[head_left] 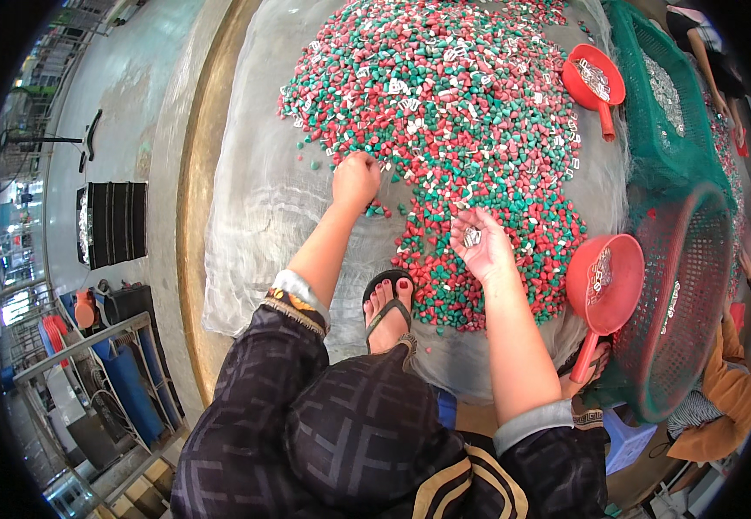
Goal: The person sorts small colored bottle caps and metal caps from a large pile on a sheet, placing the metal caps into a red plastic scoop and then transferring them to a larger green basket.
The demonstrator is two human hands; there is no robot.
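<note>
A wide heap of small red, pink and green cone-shaped stones [444, 112] lies on a pale mesh sheet [258, 208], with flat silver buckle-like pieces [399, 86] scattered through it. My left hand [356, 182] is closed at the heap's left edge, knuckles up; whatever its fingers hold is hidden. Over the near part of the heap, my right hand [485, 246] is turned palm up with its fingers curled. Several small silver buckle-like pieces rest in that palm.
A red scoop [613, 281] with silver pieces stands at right, near a red mesh basket [682, 303]. Another red scoop [594, 76] lies farther off, beside a green crate [665, 95]. My sandalled foot [388, 311] is between my arms. Other people [717, 394] sit at the right edge.
</note>
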